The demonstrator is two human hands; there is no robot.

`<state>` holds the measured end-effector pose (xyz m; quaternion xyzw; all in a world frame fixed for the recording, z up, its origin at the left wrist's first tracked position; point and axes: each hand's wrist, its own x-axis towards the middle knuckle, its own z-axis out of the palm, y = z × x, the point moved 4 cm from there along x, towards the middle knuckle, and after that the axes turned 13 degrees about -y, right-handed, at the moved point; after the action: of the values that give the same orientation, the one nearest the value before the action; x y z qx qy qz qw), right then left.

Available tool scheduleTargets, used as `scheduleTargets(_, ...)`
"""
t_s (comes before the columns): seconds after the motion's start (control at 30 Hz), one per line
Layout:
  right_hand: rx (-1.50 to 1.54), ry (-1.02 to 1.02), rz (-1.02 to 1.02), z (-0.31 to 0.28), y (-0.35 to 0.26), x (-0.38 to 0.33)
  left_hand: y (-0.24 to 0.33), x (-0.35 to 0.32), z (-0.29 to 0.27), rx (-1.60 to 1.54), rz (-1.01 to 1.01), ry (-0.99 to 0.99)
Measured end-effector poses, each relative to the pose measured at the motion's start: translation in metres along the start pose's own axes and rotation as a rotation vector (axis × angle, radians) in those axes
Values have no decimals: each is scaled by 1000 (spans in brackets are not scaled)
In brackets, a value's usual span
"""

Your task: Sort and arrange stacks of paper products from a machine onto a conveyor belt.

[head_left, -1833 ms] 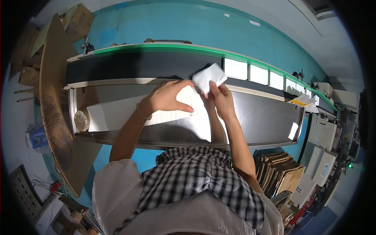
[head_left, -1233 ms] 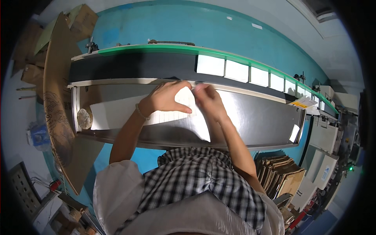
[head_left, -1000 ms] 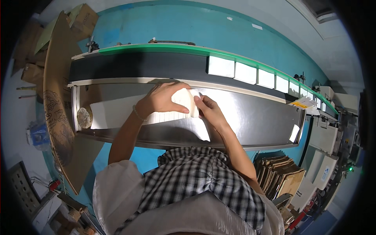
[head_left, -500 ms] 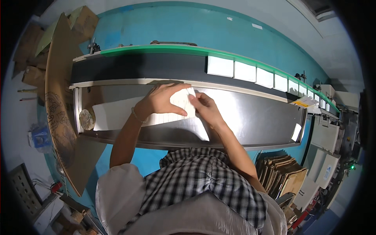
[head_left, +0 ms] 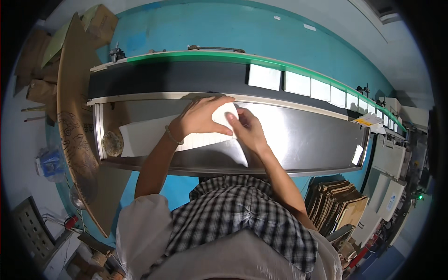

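A row of thin flat white pieces (head_left: pixel 149 137), packed face to face, lies along the left half of a shallow metal tray (head_left: pixel 303 140). Whether they are cards or small cartons I cannot tell. My left hand (head_left: pixel 203 116) arches over the row's right end, its thumb on the near side and its fingers on the far side. With its thumb on the end white piece (head_left: pixel 221 113), my right hand (head_left: pixel 249 130) pinches that piece by its right edge; the other fingers are partly hidden behind it. A round, mottled block (head_left: pixel 112 143) sits at the row's left end.
Beyond the tray runs a dark belt (head_left: pixel 186 79) with a green edge strip (head_left: pixel 186 54); several white rectangular packs (head_left: pixel 297 83) lie on it. A white slip (head_left: pixel 357 155) is at the tray's right end. Cardboard (head_left: pixel 77 135) stands left; flattened cardboard (head_left: pixel 336 203) is stacked lower right.
The view has shifted slightly. My right thumb has come further over the end white piece, whose edge now looks tilted. My left hand stays over the row.
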<state>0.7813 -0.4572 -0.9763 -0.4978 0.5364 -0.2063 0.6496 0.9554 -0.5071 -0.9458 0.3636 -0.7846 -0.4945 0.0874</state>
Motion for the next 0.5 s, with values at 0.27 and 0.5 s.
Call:
scheduleTargets(0.27,91,138,22,-27,-4,13,-6,-12,-8,11,-35,-50)
scheduleTargets(0.5,-118,44,-19,13,-10,14,-14,-12,-9,47,-22,-20)
